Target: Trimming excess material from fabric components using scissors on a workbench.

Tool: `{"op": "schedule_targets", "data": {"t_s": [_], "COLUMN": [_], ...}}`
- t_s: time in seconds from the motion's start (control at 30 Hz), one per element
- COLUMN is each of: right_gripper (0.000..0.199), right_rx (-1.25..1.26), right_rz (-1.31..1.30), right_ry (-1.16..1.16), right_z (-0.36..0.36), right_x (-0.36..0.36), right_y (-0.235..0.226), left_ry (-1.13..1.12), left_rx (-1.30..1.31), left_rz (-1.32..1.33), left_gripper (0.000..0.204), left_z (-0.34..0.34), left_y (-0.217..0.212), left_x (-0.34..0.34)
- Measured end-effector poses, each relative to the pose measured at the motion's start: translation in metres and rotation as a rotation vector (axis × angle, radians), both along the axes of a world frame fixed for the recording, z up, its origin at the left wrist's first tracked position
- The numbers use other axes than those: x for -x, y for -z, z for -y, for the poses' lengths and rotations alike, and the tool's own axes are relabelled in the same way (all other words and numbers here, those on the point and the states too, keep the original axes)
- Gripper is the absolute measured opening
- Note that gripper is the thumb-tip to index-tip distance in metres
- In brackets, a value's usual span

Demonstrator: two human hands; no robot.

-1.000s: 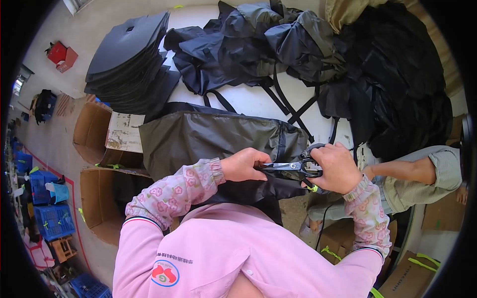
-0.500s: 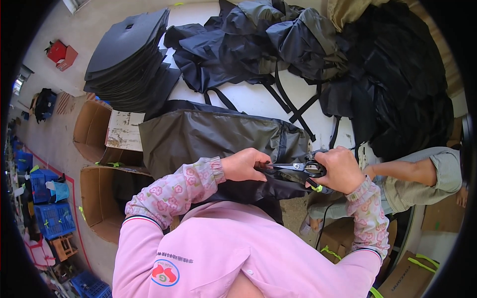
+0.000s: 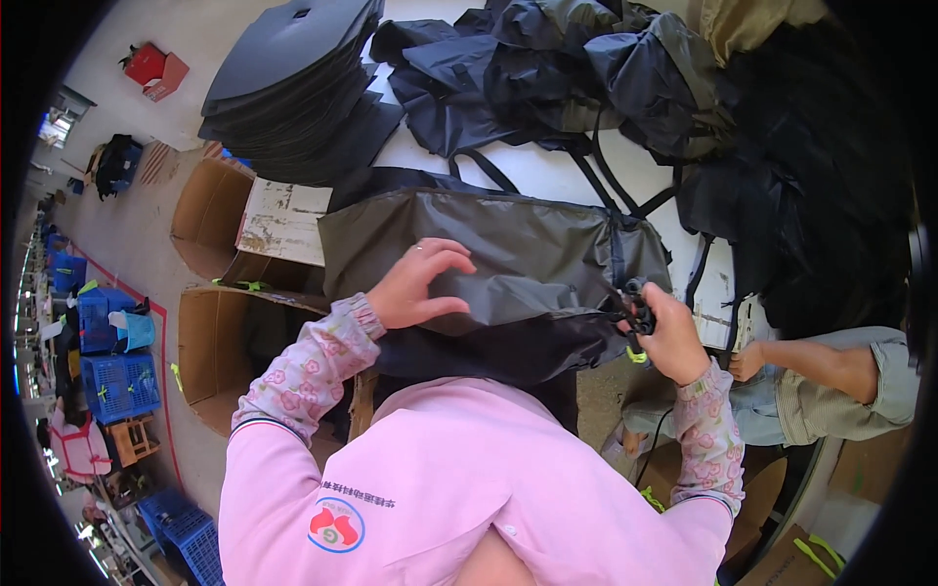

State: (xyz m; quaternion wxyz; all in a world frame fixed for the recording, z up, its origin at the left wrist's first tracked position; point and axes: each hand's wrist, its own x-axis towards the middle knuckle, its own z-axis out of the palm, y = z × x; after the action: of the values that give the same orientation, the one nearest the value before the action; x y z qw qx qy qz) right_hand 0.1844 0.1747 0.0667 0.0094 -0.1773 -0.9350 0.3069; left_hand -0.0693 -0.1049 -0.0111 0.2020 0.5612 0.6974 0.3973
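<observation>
White table (image 3: pixel 547 178), head view: grey-green cloth (image 3: pixel 532 234) along near edge. Versus earlier frame, left hand (image 3: pixel 408 291) is off the scissors (image 3: pixel 641 311), now spread wide over cloth. Right hand (image 3: pixel 676 337) grips scissors by cloth's right end. Black sheet stack (image 3: pixel 293 59) back left; cardboard box (image 3: pixel 210 217), blue crates (image 3: pixel 119 386) left.

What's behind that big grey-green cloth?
Beyond the grey-green cloth are black straps, a crumpled dark fabric heap, a stack of dark sheets and some white tabletop. The tabletop under the heap is covered, so I can't see it.
</observation>
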Motion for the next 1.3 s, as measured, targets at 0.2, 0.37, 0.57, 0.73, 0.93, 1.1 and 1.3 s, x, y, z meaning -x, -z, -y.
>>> {"op": "schedule_targets", "data": {"t_s": [0.2, 0.37, 0.57, 0.73, 0.93, 1.1, 1.3], "right_gripper": [0.028, 0.026, 0.023, 0.022, 0.023, 0.022, 0.022], "right_rx": [0.120, 0.240, 0.308, 0.289, 0.260, 0.265, 0.350], "right_rz": [-0.030, -0.012, -0.003, -0.029, -0.038, -0.034, -0.064], "right_ry": [0.111, 0.232, 0.297, 0.284, 0.299, 0.309, 0.290], "right_z": [-0.016, -0.024, -0.022, -0.025, -0.035, -0.035, -0.037], "right_x": [-0.012, -0.012, -0.011, -0.013, -0.019, -0.020, -0.004], "right_y": [0.014, 0.022, 0.014, 0.017, 0.021, 0.019, 0.011], "left_ry": [-0.154, -0.117, -0.122, -0.176, -0.213, -0.245, -0.949], "left_rx": [0.013, -0.023, -0.018, -0.027, -0.129, -0.246, -0.546], "left_rz": [-0.283, -0.363, -0.393, -0.450, -0.405, -0.377, 0.235], "left_gripper": [0.038, 0.031, 0.031, 0.028, 0.026, 0.015, 0.010], "left_z": [0.072, 0.075, 0.064, 0.047, 0.042, 0.039, 0.121], "left_y": [0.025, 0.045, 0.068, 0.075, 0.059, 0.035, -0.029], "left_x": [-0.003, -0.030, -0.056, -0.060, -0.042, -0.035, 0.052]}}
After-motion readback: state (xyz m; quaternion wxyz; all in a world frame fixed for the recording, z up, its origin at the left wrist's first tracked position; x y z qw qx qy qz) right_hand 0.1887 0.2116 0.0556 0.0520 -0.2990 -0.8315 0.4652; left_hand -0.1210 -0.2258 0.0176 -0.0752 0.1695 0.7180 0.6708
